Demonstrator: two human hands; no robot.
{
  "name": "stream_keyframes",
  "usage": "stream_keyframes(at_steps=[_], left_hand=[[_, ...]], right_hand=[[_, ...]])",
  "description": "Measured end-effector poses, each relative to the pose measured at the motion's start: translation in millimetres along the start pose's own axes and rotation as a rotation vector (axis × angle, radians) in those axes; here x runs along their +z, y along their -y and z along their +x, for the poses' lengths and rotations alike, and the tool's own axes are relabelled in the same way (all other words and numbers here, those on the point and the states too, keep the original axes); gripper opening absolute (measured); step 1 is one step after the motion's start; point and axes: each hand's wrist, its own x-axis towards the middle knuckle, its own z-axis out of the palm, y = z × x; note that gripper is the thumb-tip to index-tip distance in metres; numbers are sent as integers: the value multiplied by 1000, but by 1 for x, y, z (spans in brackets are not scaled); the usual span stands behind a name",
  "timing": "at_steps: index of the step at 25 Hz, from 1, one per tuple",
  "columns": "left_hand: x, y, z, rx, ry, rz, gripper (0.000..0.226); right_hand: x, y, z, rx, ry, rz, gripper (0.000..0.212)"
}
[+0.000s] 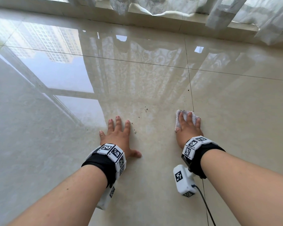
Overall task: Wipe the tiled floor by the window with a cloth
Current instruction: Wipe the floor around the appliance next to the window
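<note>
Glossy cream tiles make up the floor [153, 79], mirroring the window and a white lace curtain [153, 5] that hangs along the raised sill [153, 25] at 12 o'clock. Dark dirt specks [146, 109] lie scattered between the two hands, nearer 12 o'clock. A black cable [206, 206] trails off toward 5 o'clock from the marker-covered band [193, 145] on the right wrist.

The pale cloth [184, 112] lies flat on the floor under the right hand [189, 132], whose fingers are stretched out straight and press down on it. The cloth's edges show past the fingertips and beside the thumb. Its far corner touches a grout line [190, 88].

The left hand [117, 136] rests flat at 9 o'clock of the cloth, fingers spread and loose, gripping nothing. Bare tile stretches toward 9, 12 and 3 o'clock as far as the sill.
</note>
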Motion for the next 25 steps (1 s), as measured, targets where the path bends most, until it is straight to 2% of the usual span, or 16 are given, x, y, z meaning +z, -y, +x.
stream_keyframes(at_steps=[2, 8, 11, 14, 17, 23, 25], left_hand=[[1, -1, 2, 1, 4, 6, 136], [1, 4, 8, 1, 4, 10, 134], [2, 1, 10, 0, -14, 1, 128], [0, -5, 11, 0, -11, 17, 135], [-4, -9, 10, 3, 12, 41, 141], [-10, -22, 9, 5, 12, 37, 143], [-13, -27, 8, 13, 12, 28, 143]], right_hand=[[3, 13, -2, -125, -19, -79, 61], [28, 80, -32, -468, 26, -75, 66], [39, 91, -40, -508, 51, -52, 65], [34, 79, -35, -521, 18, -89, 62], [25, 54, -15, -435, -17, -124, 64], [-15, -22, 30, -109, -168, -249, 61], [-27, -31, 37, -16, -142, -266, 62]])
